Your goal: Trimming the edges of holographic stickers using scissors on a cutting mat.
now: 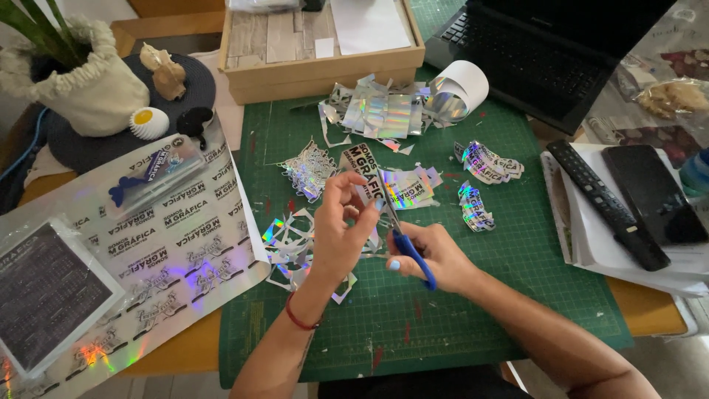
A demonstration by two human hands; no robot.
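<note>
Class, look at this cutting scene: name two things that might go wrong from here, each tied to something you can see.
1. The left hand pinches the small sticker close to the blades of the blue-handled scissors in the right hand; a fingertip might get nicked.
2. Holographic scraps lie around the hands on the green mat; finished stickers could get mixed in.

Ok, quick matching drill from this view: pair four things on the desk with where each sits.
1. scissors
2. remote control
3. wooden box
4. holographic sheet

a. far edge of the green cutting mat
b. in the right hand
c. on white paper, right of the mat
d. left of the mat

Pairs: 1-b, 2-c, 3-a, 4-d
</note>
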